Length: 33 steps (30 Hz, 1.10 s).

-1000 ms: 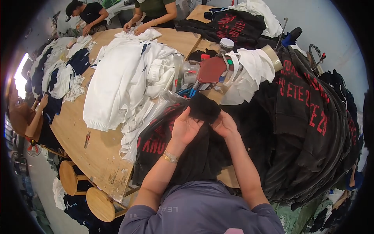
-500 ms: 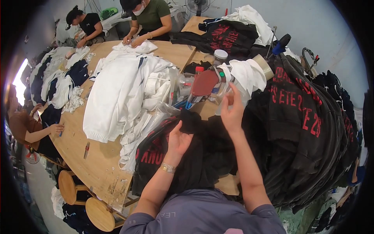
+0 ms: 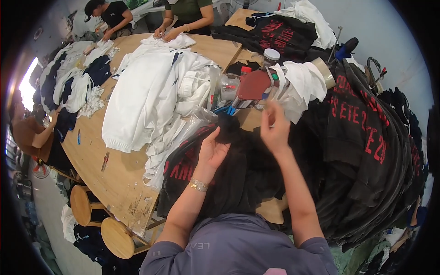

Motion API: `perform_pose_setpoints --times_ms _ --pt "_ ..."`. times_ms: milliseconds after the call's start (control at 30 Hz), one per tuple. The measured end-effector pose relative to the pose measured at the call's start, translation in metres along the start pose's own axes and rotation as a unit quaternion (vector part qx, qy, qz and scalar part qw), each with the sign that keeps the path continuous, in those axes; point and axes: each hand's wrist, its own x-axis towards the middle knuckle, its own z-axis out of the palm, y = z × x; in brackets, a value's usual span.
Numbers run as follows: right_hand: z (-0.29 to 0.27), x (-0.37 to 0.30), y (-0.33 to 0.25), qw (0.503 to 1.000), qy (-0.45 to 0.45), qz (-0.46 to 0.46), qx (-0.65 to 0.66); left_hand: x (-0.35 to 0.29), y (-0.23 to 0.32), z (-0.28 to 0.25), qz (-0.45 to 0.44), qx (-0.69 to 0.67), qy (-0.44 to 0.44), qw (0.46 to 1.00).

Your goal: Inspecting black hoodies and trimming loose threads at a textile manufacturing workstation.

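Observation:
A black garment with red print [image 3: 238, 169] is spread in front of me, partly bunched upward. My left hand [image 3: 214, 149] is closed on its raised black cloth, thumb against the near side. To the right, my right hand [image 3: 276, 128] is raised with its fingers bent together in a pinch, slightly blurred. Whatever is between those fingers, if anything, I cannot make out. Just beyond it is a dark-red flat pad [image 3: 255, 86] on a stand, beside white cloth [image 3: 305, 82] and a roll of clear tape [image 3: 324, 72].
A heap of white garments [image 3: 146, 91] lies on the wooden table [image 3: 91, 158] to the left. Black printed garments [image 3: 362, 137] are piled high on the right. A lidded jar [image 3: 271, 57] and a snipping tool [image 3: 105, 161] are on the table. Co-workers sit around it; wooden stools [image 3: 117, 237] stand lower left.
The view has shifted, so the table appears higher and to the right. My right hand has drawn down from the white cloth, fingers curling together. My left hand keeps hold of the black garment.

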Motion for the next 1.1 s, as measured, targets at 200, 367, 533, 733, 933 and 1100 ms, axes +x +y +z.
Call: perform_pose_setpoints --times_ms 200,367,533,733,933,1100 --pt "0.013 -0.037 -0.032 0.973 -0.200 -0.039 0.110 -0.013 0.000 0.002 -0.038 0.043 -0.027 0.998" --pt "0.007 -0.034 -0.007 0.977 -0.175 -0.020 0.120 -0.033 -0.002 0.038 -0.030 0.237 0.041 0.970" --pt "-0.013 -0.027 0.000 0.923 -0.190 0.108 0.317 -0.044 0.020 0.053 0.217 0.693 0.055 0.685" --pt "-0.008 -0.021 -0.015 0.899 -0.194 0.110 0.376 -0.036 0.003 0.083 0.409 0.789 -0.144 0.435" --pt "0.009 -0.016 -0.025 0.915 -0.130 0.141 0.354 -0.027 -0.005 0.074 0.351 0.654 -0.046 0.669" --pt "0.014 -0.009 -0.028 0.925 -0.097 0.127 0.344 -0.028 -0.003 0.085 0.347 0.628 -0.042 0.695"
